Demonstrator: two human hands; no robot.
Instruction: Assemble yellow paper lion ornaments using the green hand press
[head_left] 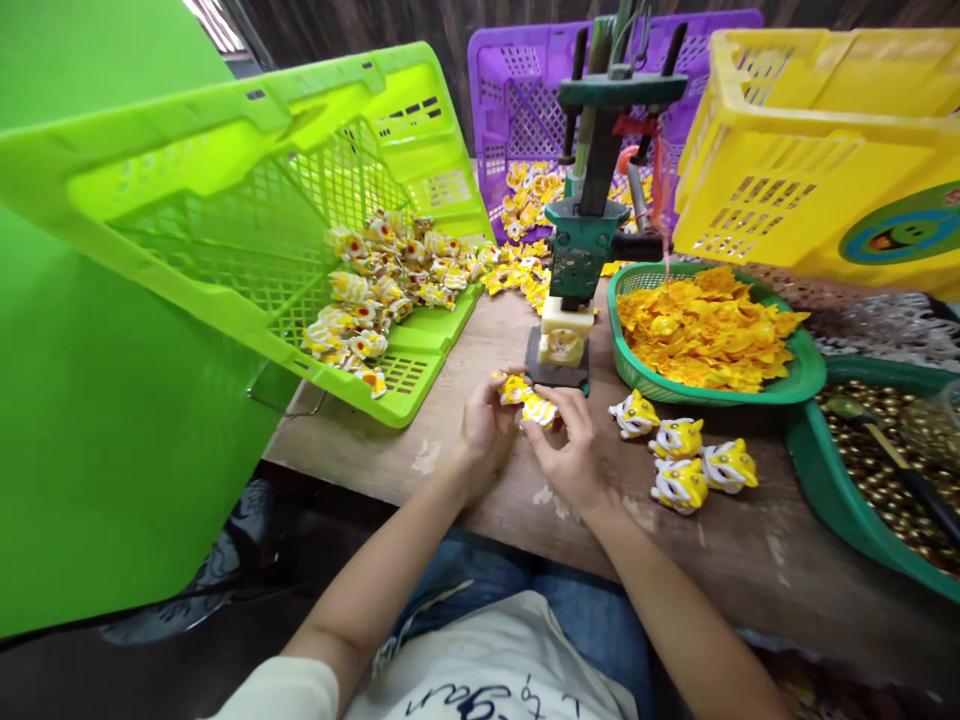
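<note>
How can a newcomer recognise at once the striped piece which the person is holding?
Find the tall green press on the wooden table. Directly in front of it, the left hand and right hand hold a small yellow-and-white striped piece. Unlike the loose pieces in the lime-green crate and the four figures to the right, it alone is held.

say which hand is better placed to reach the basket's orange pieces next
Likely the right hand: the orange pieces lie to its right, farther from the left hand. Both hands are on the toy, so the right must first let go.
</note>
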